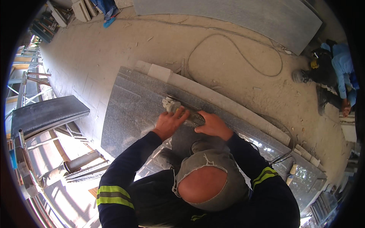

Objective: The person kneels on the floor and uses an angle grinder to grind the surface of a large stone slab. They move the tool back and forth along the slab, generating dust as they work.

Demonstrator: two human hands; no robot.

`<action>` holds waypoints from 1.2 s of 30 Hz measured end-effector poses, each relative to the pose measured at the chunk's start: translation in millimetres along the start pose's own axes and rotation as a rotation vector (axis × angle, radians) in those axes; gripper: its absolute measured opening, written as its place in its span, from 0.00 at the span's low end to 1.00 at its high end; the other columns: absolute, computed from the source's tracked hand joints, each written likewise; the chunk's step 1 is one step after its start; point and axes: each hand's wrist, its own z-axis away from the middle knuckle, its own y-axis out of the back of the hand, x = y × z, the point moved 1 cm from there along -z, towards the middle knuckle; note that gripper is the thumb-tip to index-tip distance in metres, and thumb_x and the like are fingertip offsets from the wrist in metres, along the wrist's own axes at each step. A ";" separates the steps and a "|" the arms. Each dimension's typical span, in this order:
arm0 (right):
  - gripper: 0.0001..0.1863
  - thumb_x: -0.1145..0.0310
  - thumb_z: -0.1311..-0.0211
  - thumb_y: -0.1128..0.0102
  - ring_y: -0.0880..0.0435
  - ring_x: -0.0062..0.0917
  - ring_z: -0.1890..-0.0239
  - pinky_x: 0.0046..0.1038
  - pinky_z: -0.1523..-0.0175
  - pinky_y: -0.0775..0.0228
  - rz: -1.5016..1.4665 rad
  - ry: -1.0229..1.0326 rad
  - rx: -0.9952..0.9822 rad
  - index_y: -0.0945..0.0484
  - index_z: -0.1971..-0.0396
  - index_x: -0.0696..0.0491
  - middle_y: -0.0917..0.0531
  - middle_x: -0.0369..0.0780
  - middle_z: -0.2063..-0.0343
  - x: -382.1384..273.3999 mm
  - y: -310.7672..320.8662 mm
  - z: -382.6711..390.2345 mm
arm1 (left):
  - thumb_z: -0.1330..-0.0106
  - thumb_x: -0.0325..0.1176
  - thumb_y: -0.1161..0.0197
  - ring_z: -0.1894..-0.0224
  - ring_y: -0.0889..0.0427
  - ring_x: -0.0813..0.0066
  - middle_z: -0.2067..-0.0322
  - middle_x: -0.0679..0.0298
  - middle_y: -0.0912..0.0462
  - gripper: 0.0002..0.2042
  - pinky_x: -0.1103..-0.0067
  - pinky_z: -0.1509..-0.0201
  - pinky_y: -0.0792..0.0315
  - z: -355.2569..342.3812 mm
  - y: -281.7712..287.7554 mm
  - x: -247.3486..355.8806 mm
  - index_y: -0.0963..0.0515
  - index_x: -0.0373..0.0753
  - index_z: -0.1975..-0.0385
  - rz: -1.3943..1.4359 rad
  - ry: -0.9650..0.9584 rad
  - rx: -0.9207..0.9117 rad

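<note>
A dusty angle grinder (171, 105) lies low over a grey speckled stone slab (127, 108), its disc end near the slab's far edge. My left hand (170, 123) is closed round the grinder's body behind the head. My right hand (213, 126) grips the rear end, by the vents. Whether the disc touches the stone, I cannot tell. My bent knee (203, 184) shows through torn grey trousers, close below the tool. Both sleeves are dark with yellow-green bands.
A pale stone strip (228, 104) runs along the slab's far side. A dark cable (283, 157) curves at the right, and another cord (238, 49) loops across the dusty floor. A person in light blue (344, 64) sits at the far right. Another dark slab (49, 114) rests at left.
</note>
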 end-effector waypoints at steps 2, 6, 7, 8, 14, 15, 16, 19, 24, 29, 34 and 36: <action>0.47 0.51 0.51 0.22 0.12 0.52 0.44 0.47 0.39 0.21 0.016 -0.020 -0.007 0.26 0.29 0.53 0.12 0.55 0.47 -1.6 2.1 1.9 | 0.38 0.31 0.33 0.64 0.08 0.69 0.36 0.61 0.18 0.28 0.71 0.64 0.19 -0.9 0.9 0.9 0.24 0.52 0.34 -0.003 0.000 -0.005; 0.47 0.51 0.50 0.22 0.13 0.52 0.44 0.47 0.39 0.21 0.032 -0.008 0.005 0.27 0.29 0.53 0.12 0.55 0.47 -4.8 3.2 1.3 | 0.38 0.31 0.34 0.64 0.08 0.69 0.36 0.61 0.17 0.29 0.71 0.64 0.19 -2.1 -0.1 -0.4 0.24 0.53 0.34 -0.005 -0.006 -0.003; 0.47 0.51 0.51 0.22 0.13 0.52 0.44 0.47 0.39 0.21 0.028 -0.008 0.006 0.27 0.29 0.53 0.12 0.55 0.47 -4.8 2.8 0.6 | 0.38 0.31 0.34 0.63 0.08 0.69 0.36 0.61 0.17 0.29 0.71 0.63 0.19 -2.4 -1.0 -0.9 0.24 0.53 0.34 -0.002 -0.007 -0.001; 0.47 0.51 0.51 0.22 0.13 0.52 0.44 0.47 0.39 0.21 0.028 -0.015 0.005 0.26 0.29 0.54 0.12 0.56 0.47 -5.1 2.1 -0.7 | 0.38 0.31 0.34 0.63 0.08 0.69 0.36 0.61 0.17 0.29 0.71 0.63 0.19 -2.6 -2.0 -2.3 0.25 0.53 0.33 -0.003 -0.007 -0.004; 0.47 0.52 0.51 0.22 0.13 0.53 0.43 0.46 0.38 0.21 0.041 -0.011 0.019 0.26 0.30 0.55 0.12 0.57 0.47 -4.1 -1.3 -8.9 | 0.36 0.32 0.34 0.65 0.09 0.67 0.37 0.59 0.18 0.26 0.69 0.63 0.18 -2.2 -6.9 -6.9 0.24 0.53 0.35 0.001 0.005 -0.012; 0.48 0.51 0.51 0.22 0.13 0.53 0.43 0.46 0.38 0.21 0.037 -0.004 0.015 0.26 0.30 0.55 0.12 0.57 0.47 -3.5 -1.4 -9.2 | 0.36 0.32 0.35 0.65 0.08 0.67 0.37 0.59 0.18 0.26 0.69 0.63 0.18 -2.0 -7.1 -6.7 0.24 0.53 0.35 0.003 0.004 -0.012; 0.48 0.51 0.51 0.22 0.13 0.53 0.43 0.46 0.38 0.21 0.034 0.004 0.011 0.26 0.29 0.55 0.12 0.57 0.47 -2.9 -1.1 -9.3 | 0.36 0.32 0.35 0.65 0.08 0.67 0.37 0.59 0.18 0.26 0.69 0.63 0.18 -2.0 -7.2 -6.5 0.24 0.52 0.35 0.006 0.005 -0.011; 0.49 0.51 0.51 0.22 0.13 0.53 0.43 0.46 0.38 0.22 0.029 -0.003 0.010 0.27 0.29 0.56 0.13 0.57 0.47 -1.1 -1.2 -5.7 | 0.37 0.30 0.34 0.63 0.08 0.66 0.36 0.60 0.18 0.28 0.69 0.63 0.17 -0.1 -5.5 -3.4 0.25 0.53 0.34 0.024 0.015 -0.018; 0.49 0.51 0.51 0.22 0.13 0.53 0.43 0.46 0.38 0.22 0.010 -0.014 -0.008 0.27 0.29 0.55 0.13 0.57 0.46 1.2 -0.1 -0.3 | 0.38 0.29 0.34 0.62 0.07 0.66 0.35 0.60 0.18 0.29 0.69 0.62 0.17 -0.1 -1.3 0.2 0.25 0.53 0.34 0.038 0.010 -0.028; 0.48 0.52 0.51 0.22 0.13 0.53 0.44 0.47 0.39 0.21 -0.006 -0.015 -0.002 0.26 0.29 0.54 0.12 0.56 0.49 1.2 2.5 3.8 | 0.37 0.29 0.35 0.62 0.07 0.67 0.36 0.61 0.17 0.29 0.69 0.62 0.17 -2.8 0.8 3.4 0.25 0.53 0.34 0.030 0.013 -0.030; 0.47 0.52 0.51 0.22 0.12 0.53 0.45 0.47 0.40 0.21 -0.022 -0.012 -0.009 0.26 0.29 0.53 0.11 0.56 0.49 -1.3 7.4 9.8 | 0.37 0.31 0.35 0.62 0.07 0.67 0.36 0.61 0.17 0.28 0.69 0.63 0.17 -3.4 2.0 6.0 0.25 0.54 0.34 0.033 -0.003 -0.016; 0.47 0.52 0.51 0.22 0.12 0.53 0.45 0.47 0.40 0.21 -0.020 -0.010 -0.012 0.26 0.29 0.53 0.12 0.56 0.49 -1.8 9.0 11.9 | 0.37 0.31 0.35 0.62 0.07 0.67 0.36 0.61 0.18 0.28 0.70 0.63 0.17 -3.2 2.6 7.2 0.25 0.54 0.34 0.033 -0.005 -0.019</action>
